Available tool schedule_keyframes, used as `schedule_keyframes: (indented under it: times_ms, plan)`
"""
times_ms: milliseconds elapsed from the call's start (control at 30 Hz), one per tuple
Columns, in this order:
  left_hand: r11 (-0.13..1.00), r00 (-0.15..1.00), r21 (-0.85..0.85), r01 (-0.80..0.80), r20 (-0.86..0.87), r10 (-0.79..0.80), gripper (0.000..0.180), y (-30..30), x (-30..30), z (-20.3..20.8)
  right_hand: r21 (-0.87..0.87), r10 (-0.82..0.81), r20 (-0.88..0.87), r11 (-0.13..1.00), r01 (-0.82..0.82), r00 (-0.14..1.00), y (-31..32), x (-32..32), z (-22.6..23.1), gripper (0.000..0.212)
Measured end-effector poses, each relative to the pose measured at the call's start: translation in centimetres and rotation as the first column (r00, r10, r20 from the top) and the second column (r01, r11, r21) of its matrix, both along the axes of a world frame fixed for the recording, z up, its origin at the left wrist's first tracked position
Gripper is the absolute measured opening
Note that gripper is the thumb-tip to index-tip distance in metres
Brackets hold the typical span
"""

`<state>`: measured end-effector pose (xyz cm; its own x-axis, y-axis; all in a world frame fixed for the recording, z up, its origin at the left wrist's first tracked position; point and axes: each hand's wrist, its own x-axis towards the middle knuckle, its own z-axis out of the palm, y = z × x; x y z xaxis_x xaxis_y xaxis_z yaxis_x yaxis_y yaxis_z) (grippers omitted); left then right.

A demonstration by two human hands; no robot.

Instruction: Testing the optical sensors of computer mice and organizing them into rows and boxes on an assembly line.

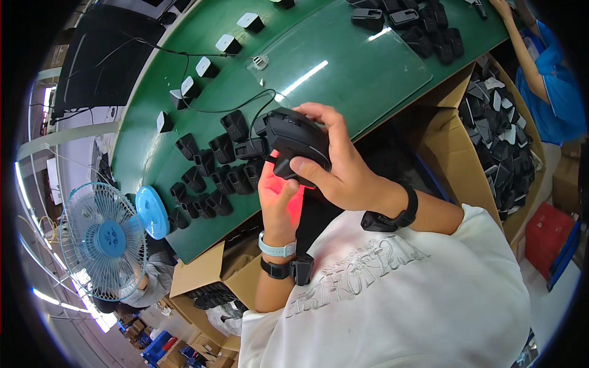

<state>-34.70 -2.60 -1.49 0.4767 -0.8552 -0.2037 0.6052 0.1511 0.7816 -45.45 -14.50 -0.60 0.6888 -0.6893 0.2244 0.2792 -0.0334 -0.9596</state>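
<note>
Above the table's near edge, my two hands are around a rounded black device (297, 138) with a thin cable at its far side. My right hand (340, 168) grips it from the right, thumb on the near face and fingers over the top. My left hand (281, 199) is closed below and to its left, thumb bent up; its other fingers are mostly hidden behind the device. Red light glows on the left palm. Just beyond the left hand, several small black housings (222, 149) stand in loose rows on the green table (153, 202).
Black housings with white faces (228, 44) line the far side. More black parts (429, 27) lie on a clear sheet (343, 67). A filled carton (500, 141) is at right, near a person in blue (552, 86). A blue fan (110, 239) stands left.
</note>
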Motion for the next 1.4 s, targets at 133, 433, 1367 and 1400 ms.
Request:
schedule_keyframes:
  times_ms: [133,433,1367,1400]
  plan:
    - [0.999,0.999,-0.017,0.038,0.024,-0.037,0.079,0.0,0.3,-0.3,-0.001,-0.007,0.040,1.000,0.007,0.999,0.0,0.0,-0.3,0.069]
    - [0.995,0.970,0.068,-0.068,-0.229,0.082,0.050,0.0,0.5,0.6,-0.696,-0.494,-0.178,0.675,0.246,0.851,-6.9,-0.4,-1.5,0.066]
    - [0.515,-0.098,0.052,-0.856,0.961,-0.260,0.050,6.3,27.4,0.2,0.083,-0.089,-0.184,0.991,0.105,0.979,-3.4,0.9,-2.3,0.010]
    - [0.510,-0.007,0.175,-0.842,0.943,-0.333,0.056,6.7,29.4,-0.4,0.117,-0.044,-0.153,0.991,0.063,0.987,-3.0,0.9,-2.9,0.010]
